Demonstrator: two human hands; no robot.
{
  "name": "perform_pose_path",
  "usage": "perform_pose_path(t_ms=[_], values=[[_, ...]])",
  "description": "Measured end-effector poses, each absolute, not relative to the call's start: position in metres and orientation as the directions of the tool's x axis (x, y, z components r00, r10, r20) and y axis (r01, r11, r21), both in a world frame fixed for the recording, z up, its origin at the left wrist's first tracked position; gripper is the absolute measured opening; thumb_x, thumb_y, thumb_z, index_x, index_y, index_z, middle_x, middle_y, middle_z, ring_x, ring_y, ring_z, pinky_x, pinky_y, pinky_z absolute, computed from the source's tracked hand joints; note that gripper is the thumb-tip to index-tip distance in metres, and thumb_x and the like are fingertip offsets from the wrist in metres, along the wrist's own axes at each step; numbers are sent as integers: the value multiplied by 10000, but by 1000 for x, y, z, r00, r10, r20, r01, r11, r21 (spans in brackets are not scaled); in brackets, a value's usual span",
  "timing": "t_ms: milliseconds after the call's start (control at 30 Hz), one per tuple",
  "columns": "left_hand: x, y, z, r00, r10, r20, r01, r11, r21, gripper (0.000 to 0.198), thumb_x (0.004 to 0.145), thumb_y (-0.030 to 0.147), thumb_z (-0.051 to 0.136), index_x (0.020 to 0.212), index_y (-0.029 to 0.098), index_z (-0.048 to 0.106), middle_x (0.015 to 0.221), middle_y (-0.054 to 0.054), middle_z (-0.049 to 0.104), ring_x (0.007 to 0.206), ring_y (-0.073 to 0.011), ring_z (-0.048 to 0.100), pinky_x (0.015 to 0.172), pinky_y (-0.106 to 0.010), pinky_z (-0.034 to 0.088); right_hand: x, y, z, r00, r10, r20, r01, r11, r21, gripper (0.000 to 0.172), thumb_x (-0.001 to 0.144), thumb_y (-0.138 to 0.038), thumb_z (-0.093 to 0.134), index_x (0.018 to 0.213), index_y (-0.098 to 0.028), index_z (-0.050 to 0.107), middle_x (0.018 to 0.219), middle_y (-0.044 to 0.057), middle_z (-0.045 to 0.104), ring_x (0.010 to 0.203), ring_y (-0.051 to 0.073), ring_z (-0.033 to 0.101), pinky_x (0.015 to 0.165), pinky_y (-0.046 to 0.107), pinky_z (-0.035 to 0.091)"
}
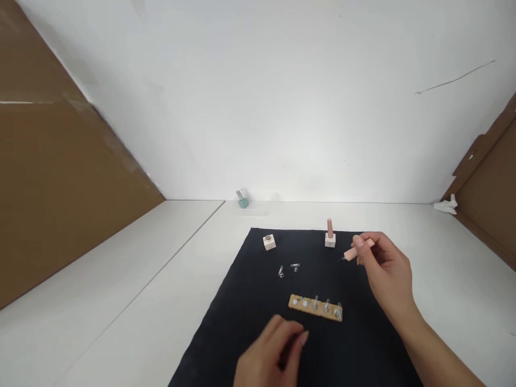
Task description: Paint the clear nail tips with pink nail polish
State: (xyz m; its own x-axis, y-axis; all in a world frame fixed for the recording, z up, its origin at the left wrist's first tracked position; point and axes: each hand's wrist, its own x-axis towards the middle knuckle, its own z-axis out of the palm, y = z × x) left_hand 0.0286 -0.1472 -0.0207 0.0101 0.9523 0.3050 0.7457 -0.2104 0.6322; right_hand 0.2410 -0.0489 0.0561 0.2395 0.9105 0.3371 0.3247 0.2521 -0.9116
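Note:
My right hand (382, 269) pinches a nail polish brush (351, 253) by its pale pink cap, the dark bristles pointing left above the black cloth (242, 301). My left hand (272, 349) is near the front, its fingers curled and its thumb slightly apart from the index finger; I see nothing in it. Just beyond it lies a tan strip (310, 310) with white dots and three clear nail tips standing along its right part. Farther back, two clear pieces, one nail tip (281, 271) and another nail tip (295, 266), rest on the cloth. An uncapped white polish bottle (269, 243) stands behind them.
A capped polish bottle (330, 240) stands at the cloth's back edge, near my right hand. A teal bottle (243, 202) leans by the white wall (282, 107). A white object (446, 205) lies in the back right corner. Brown panels (60, 161) flank the white table (121, 258).

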Motion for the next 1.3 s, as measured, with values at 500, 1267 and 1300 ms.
perform_pose_path(t_ms=[500, 1267, 1300], values=[[35, -79, 17, 329, 944, 3, 814, -285, 507, 189, 897, 55, 625, 935, 211, 724, 1022, -30, 693, 837, -198, 722, 755, -283, 548, 250, -39, 55, 387, 870, 305, 311, 188, -932, 343, 899, -566, 685, 831, -230, 676, 698, 10, 727, 611, 163, 578, 603, 276, 508], [-53, 32, 0, -104, 989, 101, 701, 1, 713, 109, 913, 241, 736, 885, 161, 669, 884, 0, 688, 786, -184, 669, 763, -367, 562, 256, -35, 46, 409, 857, 313, 310, 192, -931, 478, 845, -707, 660, 844, -236, 744, 648, 14, 677, 661, 194, 665, 631, 267, 550], [-51, 32, 3, -96, 990, 101, 687, -7, 726, 88, 906, 212, 726, 878, 165, 657, 847, 8, 688, 777, -188, 675, 754, -360, 560, 258, -34, 45, 428, 849, 311, 308, 187, -933, 474, 864, -699, 649, 862, -234, 742, 623, 2, 637, 657, 188, 639, 628, 266, 529]])
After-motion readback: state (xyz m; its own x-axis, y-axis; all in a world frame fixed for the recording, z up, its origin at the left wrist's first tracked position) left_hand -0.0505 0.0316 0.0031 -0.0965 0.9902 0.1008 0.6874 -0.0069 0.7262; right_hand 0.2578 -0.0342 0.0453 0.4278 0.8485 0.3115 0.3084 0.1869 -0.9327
